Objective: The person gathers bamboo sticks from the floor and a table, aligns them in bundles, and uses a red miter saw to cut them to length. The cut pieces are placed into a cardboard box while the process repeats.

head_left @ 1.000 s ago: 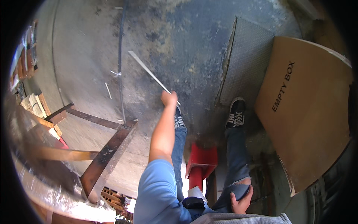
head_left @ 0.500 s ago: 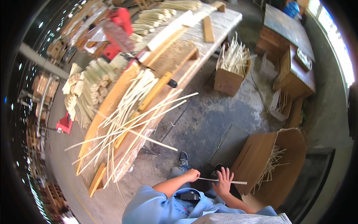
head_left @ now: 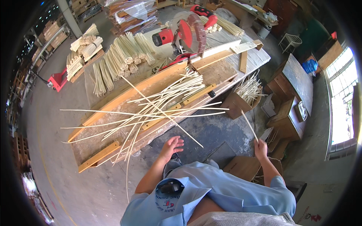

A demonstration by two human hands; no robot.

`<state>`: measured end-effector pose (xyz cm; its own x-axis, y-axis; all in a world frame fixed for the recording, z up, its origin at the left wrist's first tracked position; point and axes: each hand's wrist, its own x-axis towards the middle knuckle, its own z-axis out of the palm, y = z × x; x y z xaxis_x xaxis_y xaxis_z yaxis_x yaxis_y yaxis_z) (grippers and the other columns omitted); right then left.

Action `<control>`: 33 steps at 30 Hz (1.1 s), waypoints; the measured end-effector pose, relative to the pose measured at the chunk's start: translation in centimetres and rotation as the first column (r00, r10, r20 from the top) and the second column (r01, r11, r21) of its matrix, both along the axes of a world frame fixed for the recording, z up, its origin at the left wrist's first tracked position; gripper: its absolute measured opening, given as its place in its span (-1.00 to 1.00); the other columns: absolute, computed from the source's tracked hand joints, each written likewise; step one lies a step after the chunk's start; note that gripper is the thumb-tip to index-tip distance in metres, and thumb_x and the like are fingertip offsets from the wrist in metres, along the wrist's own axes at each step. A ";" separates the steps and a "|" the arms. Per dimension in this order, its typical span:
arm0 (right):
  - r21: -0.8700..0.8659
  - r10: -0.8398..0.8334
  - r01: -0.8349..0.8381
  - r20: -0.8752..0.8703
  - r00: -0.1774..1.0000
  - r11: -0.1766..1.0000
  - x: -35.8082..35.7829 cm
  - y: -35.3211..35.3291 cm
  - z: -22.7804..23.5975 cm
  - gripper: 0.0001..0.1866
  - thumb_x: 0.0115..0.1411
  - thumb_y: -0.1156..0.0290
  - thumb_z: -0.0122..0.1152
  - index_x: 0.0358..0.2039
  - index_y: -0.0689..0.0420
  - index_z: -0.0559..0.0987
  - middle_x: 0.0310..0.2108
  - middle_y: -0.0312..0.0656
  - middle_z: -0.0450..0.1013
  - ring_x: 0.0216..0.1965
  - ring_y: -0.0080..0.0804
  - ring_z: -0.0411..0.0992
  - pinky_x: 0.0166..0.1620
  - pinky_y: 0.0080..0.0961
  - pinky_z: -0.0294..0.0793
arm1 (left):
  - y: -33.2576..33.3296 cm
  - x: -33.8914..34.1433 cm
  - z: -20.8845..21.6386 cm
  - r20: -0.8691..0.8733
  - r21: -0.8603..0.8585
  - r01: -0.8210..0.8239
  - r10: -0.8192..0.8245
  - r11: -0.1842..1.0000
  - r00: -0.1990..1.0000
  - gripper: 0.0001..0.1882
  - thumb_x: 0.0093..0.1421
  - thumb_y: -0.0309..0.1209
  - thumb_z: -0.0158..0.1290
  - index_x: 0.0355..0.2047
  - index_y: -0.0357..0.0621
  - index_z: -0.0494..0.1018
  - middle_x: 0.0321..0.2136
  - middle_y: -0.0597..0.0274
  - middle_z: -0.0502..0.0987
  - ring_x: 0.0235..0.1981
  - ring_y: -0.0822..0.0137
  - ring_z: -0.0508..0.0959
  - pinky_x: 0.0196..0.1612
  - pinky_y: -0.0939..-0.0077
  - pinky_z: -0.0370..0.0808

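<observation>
My right hand [head_left: 261,148] is closed around the lower end of a thin pale cane stick [head_left: 247,123], which points up and away to the left. My left hand [head_left: 171,148] holds nothing; its fingers are apart, close to the front edge of the workbench [head_left: 85,147]. On that bench a loose pile of long pale cane sticks [head_left: 166,94] lies crisscrossed, several ends jutting past the edge. One long stick reaches out just above my left hand. Wooden rails [head_left: 141,90] flank the pile.
A red miter saw [head_left: 196,34] stands behind the pile. Bundles of cane [head_left: 122,54] lie beyond the bench. To the right are a cardboard box of short sticks [head_left: 233,103] and a wooden cabinet [head_left: 296,81]. A large carton [head_left: 243,167] stands low beside my right arm.
My hands have moved apart. The right has carried the stick up and to the right, while the left has let go of it and moved toward the bench. The view has shifted upward.
</observation>
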<state>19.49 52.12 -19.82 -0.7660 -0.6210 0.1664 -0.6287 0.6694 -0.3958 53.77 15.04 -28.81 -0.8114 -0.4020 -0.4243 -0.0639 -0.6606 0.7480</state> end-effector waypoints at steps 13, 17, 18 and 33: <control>0.104 0.747 -0.748 0.055 0.663 0.656 2.2 -40.6 6.4 -0.80 0.29 0.23 0.09 -0.35 0.04 0.58 -0.47 -0.05 0.57 -0.38 0.00 0.58 -0.28 -0.07 0.55 | -4.2 -10.1 2.6 -0.158 0.372 -0.370 0.451 0.851 0.878 -0.34 0.34 0.14 0.03 0.19 -0.14 0.31 0.08 -0.01 0.49 0.16 0.07 0.46 0.25 0.09 0.38; 0.068 0.867 -0.871 0.084 0.491 0.487 1.3 -40.2 2.7 -0.80 0.26 0.26 0.11 -0.38 0.10 0.58 -0.47 -0.04 0.56 -0.39 0.02 0.57 -0.31 -0.04 0.54 | -3.2 -13.1 4.5 -0.084 0.439 -0.519 0.609 0.733 0.789 -0.35 0.34 0.15 0.03 0.13 -0.17 0.39 0.06 0.09 0.52 0.16 0.15 0.48 0.27 0.16 0.37; 0.035 0.884 -0.893 0.129 0.450 0.449 1.4 -39.9 2.5 -0.80 0.26 0.27 0.11 -0.37 0.11 0.58 -0.46 -0.03 0.56 -0.39 0.02 0.57 -0.31 -0.04 0.54 | -3.0 -13.4 5.2 -0.081 0.440 -0.549 0.640 0.711 0.764 -0.35 0.34 0.14 0.03 0.14 -0.17 0.38 0.06 0.11 0.53 0.16 0.18 0.48 0.27 0.17 0.37; 0.448 0.962 -0.888 0.180 0.206 0.106 -8.0 -51.7 4.7 0.22 -0.07 -0.11 0.51 0.47 0.01 0.01 0.47 0.17 -0.09 0.49 0.21 -0.15 0.43 0.22 -0.05 | -3.3 -19.2 6.6 0.074 0.469 -0.794 0.879 0.386 0.471 -0.80 0.45 -0.34 -0.08 -0.12 -0.23 0.40 -0.51 0.26 0.39 -0.29 0.26 0.46 0.05 0.16 0.45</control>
